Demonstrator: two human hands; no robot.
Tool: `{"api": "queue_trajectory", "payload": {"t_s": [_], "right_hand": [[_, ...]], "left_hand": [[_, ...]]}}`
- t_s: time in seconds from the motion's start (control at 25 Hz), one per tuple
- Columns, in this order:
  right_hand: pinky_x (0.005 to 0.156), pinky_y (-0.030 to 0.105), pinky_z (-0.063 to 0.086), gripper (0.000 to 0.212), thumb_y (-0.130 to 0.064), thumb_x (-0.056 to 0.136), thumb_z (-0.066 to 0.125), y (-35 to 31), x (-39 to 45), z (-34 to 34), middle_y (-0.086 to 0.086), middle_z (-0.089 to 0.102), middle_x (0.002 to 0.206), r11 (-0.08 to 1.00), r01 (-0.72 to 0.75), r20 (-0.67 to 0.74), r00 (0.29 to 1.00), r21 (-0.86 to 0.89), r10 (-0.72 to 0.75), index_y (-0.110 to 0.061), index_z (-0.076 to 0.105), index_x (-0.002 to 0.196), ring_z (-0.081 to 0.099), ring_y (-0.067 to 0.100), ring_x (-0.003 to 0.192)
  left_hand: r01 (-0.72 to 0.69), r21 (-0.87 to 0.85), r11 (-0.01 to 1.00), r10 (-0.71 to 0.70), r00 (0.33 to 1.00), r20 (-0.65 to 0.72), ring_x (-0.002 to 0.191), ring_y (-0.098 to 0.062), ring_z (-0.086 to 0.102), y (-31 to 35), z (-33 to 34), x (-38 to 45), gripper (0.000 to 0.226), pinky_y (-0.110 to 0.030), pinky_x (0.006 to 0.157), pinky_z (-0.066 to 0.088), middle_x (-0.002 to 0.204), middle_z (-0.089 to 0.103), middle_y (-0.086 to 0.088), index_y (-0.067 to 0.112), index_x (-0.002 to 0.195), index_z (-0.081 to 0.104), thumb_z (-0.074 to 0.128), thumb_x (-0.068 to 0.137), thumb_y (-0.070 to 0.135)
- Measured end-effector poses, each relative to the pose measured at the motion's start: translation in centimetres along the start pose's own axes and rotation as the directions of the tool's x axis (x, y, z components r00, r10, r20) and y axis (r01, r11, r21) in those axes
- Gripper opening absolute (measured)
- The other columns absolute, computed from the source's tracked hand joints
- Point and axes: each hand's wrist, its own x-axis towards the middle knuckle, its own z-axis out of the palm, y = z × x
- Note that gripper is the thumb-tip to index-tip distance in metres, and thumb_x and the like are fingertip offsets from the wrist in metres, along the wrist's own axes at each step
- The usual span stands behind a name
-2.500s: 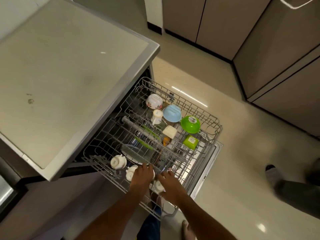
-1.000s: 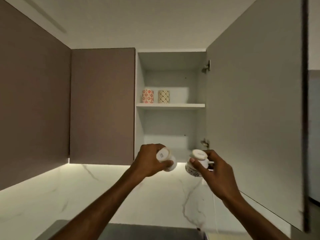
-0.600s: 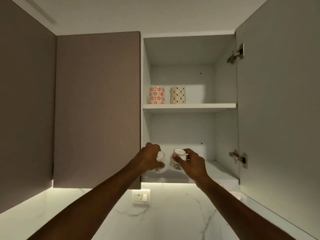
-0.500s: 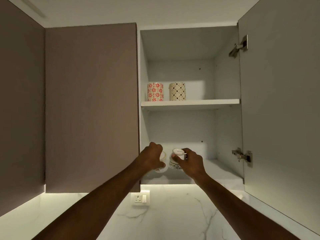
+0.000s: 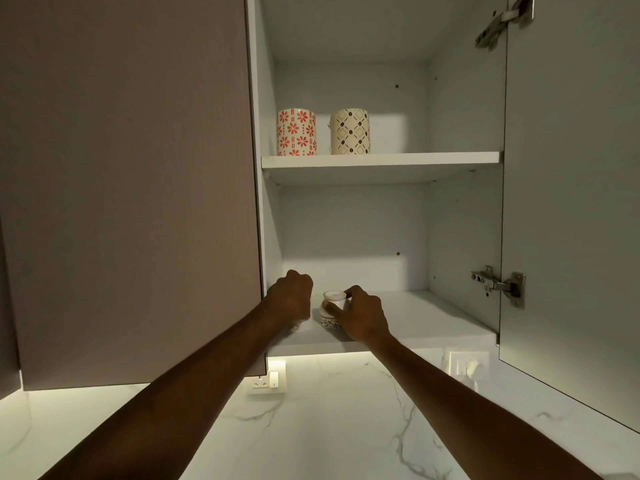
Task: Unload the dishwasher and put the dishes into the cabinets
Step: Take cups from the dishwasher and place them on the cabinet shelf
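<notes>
My right fingers [image 5: 337, 308] wrap an upturned cup [image 5: 333, 306]; my left hand [image 5: 291, 299] is closed, its contents hidden. I'd seat the rim flat on the shelf [image 5: 433, 327], then let go.

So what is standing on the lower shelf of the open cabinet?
On the white lower shelf, the right hand holds a small upside-down patterned cup. The closed left hand covers whatever it holds; only a pale edge shows.
</notes>
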Motion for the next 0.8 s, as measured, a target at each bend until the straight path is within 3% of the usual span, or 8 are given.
{"api": "queue_trajectory", "payload": {"t_s": [0.16,0.24,0.32,0.4,0.56,0.64,0.8], "right_hand": [[0.097,0.042,0.054,0.078,-0.074,0.086,0.064,-0.2,-0.5,0.3,0.011,0.069,0.126,0.995,0.026,0.009,1.000,-0.100,-0.025,-0.017,0.052,0.137,0.061,0.033,0.124],[0.109,0.044,0.047,0.082,-0.071,0.091,0.061,0.3,-1.7,-0.4,0.012,0.064,0.139,0.974,0.128,-0.066,0.988,-0.187,-0.142,-0.013,0.048,0.146,0.054,0.035,0.133],[0.122,0.044,0.034,0.076,-0.067,0.099,0.051,1.0,-3.2,-1.8,0.012,0.052,0.155,0.920,0.217,-0.167,0.945,-0.328,-0.282,-0.012,0.046,0.151,0.042,0.034,0.146],[0.125,0.048,0.030,0.074,-0.068,0.100,0.042,1.9,-4.7,-3.9,0.015,0.040,0.164,0.894,0.215,-0.256,0.908,-0.393,-0.331,-0.015,0.044,0.153,0.031,0.036,0.154],[0.126,0.053,0.022,0.071,-0.070,0.101,0.039,2.5,-9.0,-10.2,0.012,0.016,0.174,0.888,0.245,-0.337,0.859,-0.389,-0.385,-0.030,0.037,0.159,0.012,0.037,0.161],[0.128,0.056,0.013,0.073,-0.071,0.100,0.041,3.2,-12.5,-13.7,0.010,0.008,0.176,0.864,0.264,-0.374,0.818,-0.429,-0.436,-0.035,0.032,0.163,0.004,0.036,0.162],[0.129,0.060,0.006,0.078,-0.071,0.098,0.044,6.3,-21.6,-18.8,0.014,0.003,0.176,0.814,0.279,-0.356,0.793,-0.508,-0.494,-0.034,0.028,0.165,-0.003,0.036,0.163]], "left_hand": [[0.005,0.068,0.998,-0.003,1.000,-0.020,0.114,-0.031,0.062,0.1,0.7,-0.3,0.041,-0.034,0.082,0.053,0.123,0.057,-0.014,0.004,0.124,0.060,0.074,0.088,0.020],[-0.007,0.090,0.996,0.016,0.996,-0.091,0.125,-0.033,0.054,0.5,0.7,-0.9,0.060,-0.040,0.095,0.055,0.134,0.053,-0.018,-0.001,0.138,0.052,0.075,0.087,0.023],[-0.060,0.068,0.996,0.074,0.970,-0.233,0.144,-0.035,0.040,1.6,0.7,-2.1,0.089,-0.043,0.112,0.045,0.157,0.038,-0.021,-0.002,0.157,0.027,0.076,0.090,0.029],[-0.161,0.035,0.986,0.161,0.898,-0.408,0.155,-0.033,0.026,3.4,0.7,-4.1,0.098,-0.042,0.122,0.032,0.170,0.022,-0.018,0.004,0.164,0.012,0.073,0.093,0.032],[-0.246,0.015,0.969,0.195,0.725,-0.661,0.160,-0.034,0.013,7.7,1.1,-9.1,0.092,-0.054,0.127,0.023,0.174,0.007,-0.011,0.016,0.167,0.006,0.052,0.099,0.057],[-0.277,0.005,0.961,0.206,0.702,-0.681,0.161,-0.034,0.006,10.5,1.4,-12.6,0.094,-0.060,0.126,0.019,0.175,0.001,-0.008,0.021,0.167,0.003,0.041,0.097,0.070],[-0.304,-0.045,0.951,0.209,0.748,-0.630,0.161,-0.035,-0.005,17.0,2.8,-20.9,0.106,-0.072,0.122,0.012,0.175,-0.007,-0.007,0.027,0.167,-0.003,0.038,0.088,0.084]]}}
